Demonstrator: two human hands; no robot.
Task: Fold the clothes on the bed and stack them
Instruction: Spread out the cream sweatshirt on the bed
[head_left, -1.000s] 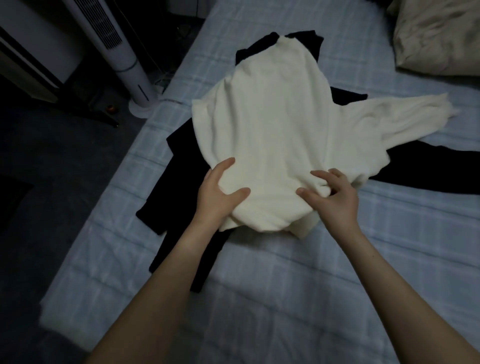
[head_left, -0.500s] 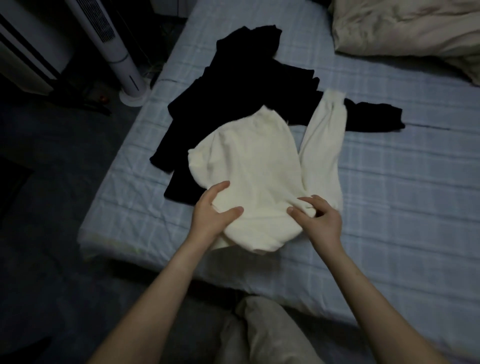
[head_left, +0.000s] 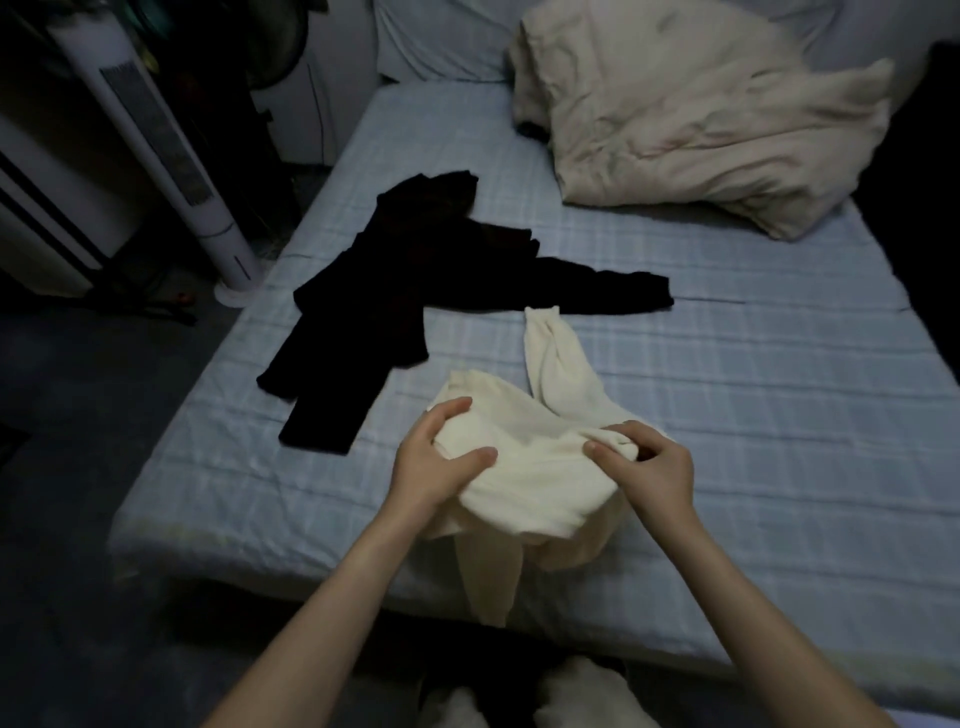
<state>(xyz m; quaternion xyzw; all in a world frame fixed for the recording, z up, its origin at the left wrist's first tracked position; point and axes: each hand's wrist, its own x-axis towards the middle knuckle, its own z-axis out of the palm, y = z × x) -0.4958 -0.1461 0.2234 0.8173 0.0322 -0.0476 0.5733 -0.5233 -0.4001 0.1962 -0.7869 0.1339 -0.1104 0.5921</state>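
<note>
Cream sweater (head_left: 524, 467) bunched at bed (head_left: 727, 395) edge; left hand (head_left: 434, 462) grips left fold, right hand (head_left: 649, 462) pinches right; forearms extended.

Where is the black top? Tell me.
Head view: the black top lies spread on the left of the bed, just beyond the cream sweater, near the tower fan.

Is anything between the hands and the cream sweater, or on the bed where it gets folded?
No. Both the left hand and right hand grip the cream sweater. The black garment lies farther up the bed, off to the left.
</note>
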